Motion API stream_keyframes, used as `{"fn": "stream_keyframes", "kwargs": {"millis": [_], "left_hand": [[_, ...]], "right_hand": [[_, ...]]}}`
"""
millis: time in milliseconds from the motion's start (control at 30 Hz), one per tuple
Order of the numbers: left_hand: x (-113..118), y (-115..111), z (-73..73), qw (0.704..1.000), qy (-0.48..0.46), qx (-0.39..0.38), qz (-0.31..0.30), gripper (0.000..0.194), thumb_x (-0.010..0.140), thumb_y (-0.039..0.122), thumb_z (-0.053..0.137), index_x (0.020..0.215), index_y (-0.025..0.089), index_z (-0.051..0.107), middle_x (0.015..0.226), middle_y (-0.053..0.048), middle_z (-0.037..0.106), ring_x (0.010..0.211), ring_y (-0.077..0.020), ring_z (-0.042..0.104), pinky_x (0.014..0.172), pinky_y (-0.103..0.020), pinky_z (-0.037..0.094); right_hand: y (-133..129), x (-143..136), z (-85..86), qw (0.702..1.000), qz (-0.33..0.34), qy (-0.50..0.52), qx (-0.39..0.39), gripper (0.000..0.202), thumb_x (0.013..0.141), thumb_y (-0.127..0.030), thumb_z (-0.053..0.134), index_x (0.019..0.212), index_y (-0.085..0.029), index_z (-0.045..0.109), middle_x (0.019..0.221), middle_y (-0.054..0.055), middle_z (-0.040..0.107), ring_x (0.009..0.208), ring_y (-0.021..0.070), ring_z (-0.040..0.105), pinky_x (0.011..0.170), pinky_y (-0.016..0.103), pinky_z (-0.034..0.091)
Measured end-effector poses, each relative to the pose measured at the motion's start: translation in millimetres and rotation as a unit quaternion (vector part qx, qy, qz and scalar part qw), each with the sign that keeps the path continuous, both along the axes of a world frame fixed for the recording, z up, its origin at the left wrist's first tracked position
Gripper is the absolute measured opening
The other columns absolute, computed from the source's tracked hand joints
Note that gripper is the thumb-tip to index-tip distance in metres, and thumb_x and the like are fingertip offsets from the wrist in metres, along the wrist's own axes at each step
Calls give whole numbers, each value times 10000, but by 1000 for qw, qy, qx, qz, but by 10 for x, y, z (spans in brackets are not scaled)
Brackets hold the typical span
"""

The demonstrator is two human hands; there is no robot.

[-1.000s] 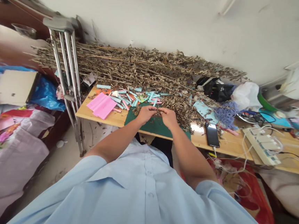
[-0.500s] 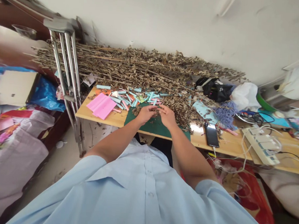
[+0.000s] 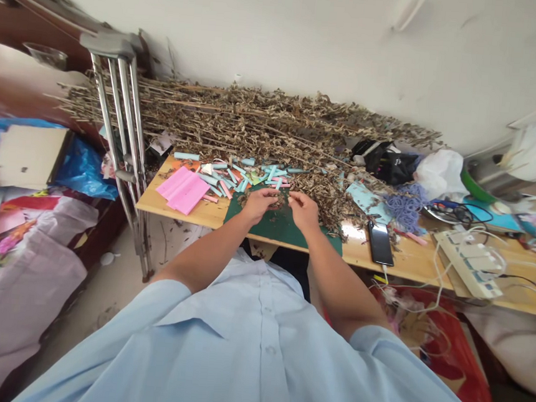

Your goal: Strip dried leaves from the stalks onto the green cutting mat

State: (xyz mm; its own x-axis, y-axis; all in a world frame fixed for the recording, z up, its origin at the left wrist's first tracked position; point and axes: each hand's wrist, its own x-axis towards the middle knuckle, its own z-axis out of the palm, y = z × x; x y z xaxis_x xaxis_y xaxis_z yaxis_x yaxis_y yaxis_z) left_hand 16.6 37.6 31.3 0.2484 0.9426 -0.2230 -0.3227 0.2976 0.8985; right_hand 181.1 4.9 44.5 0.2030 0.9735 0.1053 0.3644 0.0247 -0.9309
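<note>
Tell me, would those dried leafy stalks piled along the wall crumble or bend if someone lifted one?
The dried stalks look brittle and probably light: their leaves are shrivelled and brown. Crumbs scattered on the green mat near the left hand and right hand suggest they shed when handled. The long straight stems likely snap rather than flop.

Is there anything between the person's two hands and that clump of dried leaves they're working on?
Nothing visible. The left hand and right hand meet over the green mat, and the fingers of both close directly on the clump of dried leaves between them.
</note>
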Motion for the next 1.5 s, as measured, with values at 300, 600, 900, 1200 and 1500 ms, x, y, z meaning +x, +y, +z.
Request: {"fn": "stream_keyframes", "kwargs": {"millis": [300,600,900,1200,1500], "left_hand": [[33,-51,-2,997,49,57,-19,391,701,227,751,1081,135,735,900,-36,694,731,-115,614,729,-301,559],[26,-37,35,977,152,143,-32,277,733,305,725,936,122,765,705,-7,649,600,-98,526,589,-226,427],[52,-42,171,901,335,274,-42,228,798,189,571,912,147,765,747,-18,691,641,-128,550,625,-234,398],[34,-10,73,892,380,244,-37,196,765,157,576,862,154,746,722,-27,689,624,-145,565,638,-254,421],[2,-42,34,952,255,167,-12,223,775,318,680,913,147,720,712,-8,660,607,-128,569,598,-240,423]], "right_hand": [[-25,-45,76,970,48,-226,72,232,917,-298,500,908,-204,712,898,71,720,853,231,638,831,351,481],[-30,-48,51,928,64,-351,107,249,980,-292,441,956,-196,670,954,104,694,897,242,611,820,333,436],[-21,-60,4,923,21,-372,98,238,974,-270,408,975,-188,631,950,110,674,885,250,594,782,337,417],[41,34,118,946,-68,-306,79,251,953,-317,401,890,-201,615,903,114,668,858,257,586,818,365,433],[45,47,67,994,-53,-94,32,279,865,-427,537,799,-198,683,687,24,655,667,192,581,683,311,458]]}}
